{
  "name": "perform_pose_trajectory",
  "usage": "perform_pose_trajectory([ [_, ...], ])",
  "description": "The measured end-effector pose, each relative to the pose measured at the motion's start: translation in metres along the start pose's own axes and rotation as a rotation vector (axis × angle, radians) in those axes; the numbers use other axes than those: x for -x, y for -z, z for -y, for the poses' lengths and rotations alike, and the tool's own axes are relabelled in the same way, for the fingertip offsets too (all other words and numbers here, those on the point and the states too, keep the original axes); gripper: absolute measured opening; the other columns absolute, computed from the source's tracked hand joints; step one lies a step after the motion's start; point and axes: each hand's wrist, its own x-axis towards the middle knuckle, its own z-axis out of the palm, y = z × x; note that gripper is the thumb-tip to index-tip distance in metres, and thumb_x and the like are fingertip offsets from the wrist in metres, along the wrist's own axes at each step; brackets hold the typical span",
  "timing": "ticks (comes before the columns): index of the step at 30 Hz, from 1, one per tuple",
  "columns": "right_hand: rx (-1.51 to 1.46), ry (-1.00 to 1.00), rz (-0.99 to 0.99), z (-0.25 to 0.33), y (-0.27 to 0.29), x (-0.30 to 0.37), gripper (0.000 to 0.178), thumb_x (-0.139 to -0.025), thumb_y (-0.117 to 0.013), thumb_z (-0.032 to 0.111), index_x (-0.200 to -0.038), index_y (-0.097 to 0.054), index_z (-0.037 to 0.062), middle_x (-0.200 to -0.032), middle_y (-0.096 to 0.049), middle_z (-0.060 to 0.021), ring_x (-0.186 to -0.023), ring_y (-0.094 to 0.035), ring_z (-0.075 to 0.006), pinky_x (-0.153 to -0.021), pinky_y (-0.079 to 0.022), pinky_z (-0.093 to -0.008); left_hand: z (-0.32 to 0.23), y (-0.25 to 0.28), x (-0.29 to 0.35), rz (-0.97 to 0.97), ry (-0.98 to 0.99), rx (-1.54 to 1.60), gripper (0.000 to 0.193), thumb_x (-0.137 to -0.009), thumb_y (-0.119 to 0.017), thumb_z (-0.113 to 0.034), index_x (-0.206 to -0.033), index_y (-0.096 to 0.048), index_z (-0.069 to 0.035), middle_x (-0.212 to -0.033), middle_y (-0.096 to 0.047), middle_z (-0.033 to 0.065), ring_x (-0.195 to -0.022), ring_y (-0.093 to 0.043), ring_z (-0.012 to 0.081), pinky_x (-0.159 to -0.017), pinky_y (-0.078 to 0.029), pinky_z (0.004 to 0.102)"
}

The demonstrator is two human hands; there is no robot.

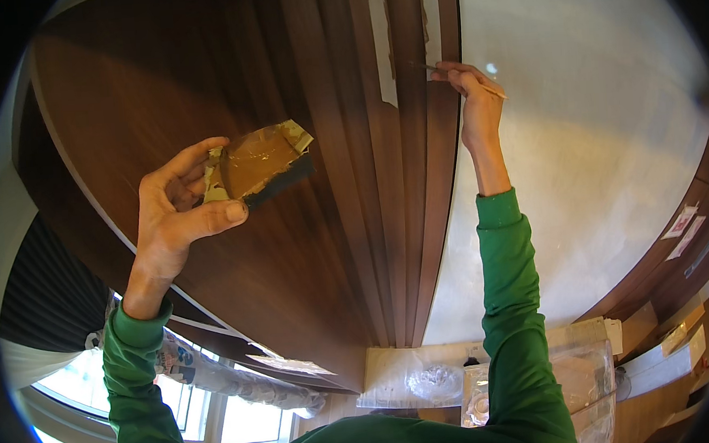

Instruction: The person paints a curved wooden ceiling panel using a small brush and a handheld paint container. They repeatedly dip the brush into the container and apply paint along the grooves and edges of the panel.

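Observation:
My left hand point(177, 212) holds a flat scraper-like palette point(260, 164) smeared with brown filler and edged with pale tape, raised in front of the dark wood panel point(200, 85). My right hand point(477, 104) reaches high and pinches a thin stick-like tool point(461, 78), its tip touching the edge of the dark wood trim point(440, 135) where it meets the white wall point(584, 126). Strips of pale masking tape point(383, 49) run along the grooves of the trim just left of that hand. Both arms wear green sleeves.
Windows point(220, 416) with a plastic-wrapped bundle point(242, 378) lie at lower left. Cardboard and clear plastic sheeting point(429, 375) sit below the trim. Wooden boxes and boards point(678, 340) are at lower right, with paper labels point(683, 226) on dark woodwork.

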Motion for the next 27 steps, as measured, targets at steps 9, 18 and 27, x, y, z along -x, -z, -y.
perform_pose_trajectory([
  [9, -0.048, 0.103, -0.019, 0.027, -0.027, -0.045, 0.024, -0.087, -0.059, 0.004, -0.099, -0.073, -0.0107, -0.096, -0.074, -0.0145, -0.092, -0.072, -0.0235, -0.099, -0.049, -0.0331, 0.000, -0.001, 0.001, -0.005, 0.015, 0.027, 0.086, -0.066, -0.092, -0.018, -0.135, -0.052, 0.014, -0.118, -0.067, 0.0213, -0.107, -0.067, 0.0254, -0.097, -0.052, 0.0360],
  [18, -0.141, 0.166, -0.051, 0.035, -0.045, -0.074, 0.021, -0.088, -0.061, 0.003, -0.099, -0.073, -0.0103, -0.099, -0.075, -0.0149, -0.092, -0.073, -0.0229, -0.100, -0.047, -0.0303, -0.001, -0.003, 0.000, -0.011, 0.012, 0.025, 0.086, -0.066, -0.093, -0.017, -0.134, -0.051, 0.015, -0.118, -0.066, 0.0220, -0.108, -0.067, 0.0257, -0.097, -0.052, 0.0365],
  [27, -0.065, 0.142, -0.041, 0.032, -0.042, -0.074, 0.022, -0.087, -0.059, 0.004, -0.096, -0.073, -0.0097, -0.097, -0.075, -0.0152, -0.091, -0.072, -0.0217, -0.099, -0.046, -0.0291, -0.003, -0.004, 0.001, -0.016, 0.014, 0.008, 0.085, -0.066, -0.093, -0.018, -0.134, -0.052, 0.015, -0.119, -0.066, 0.0224, -0.110, -0.066, 0.0265, -0.098, -0.051, 0.0359],
])
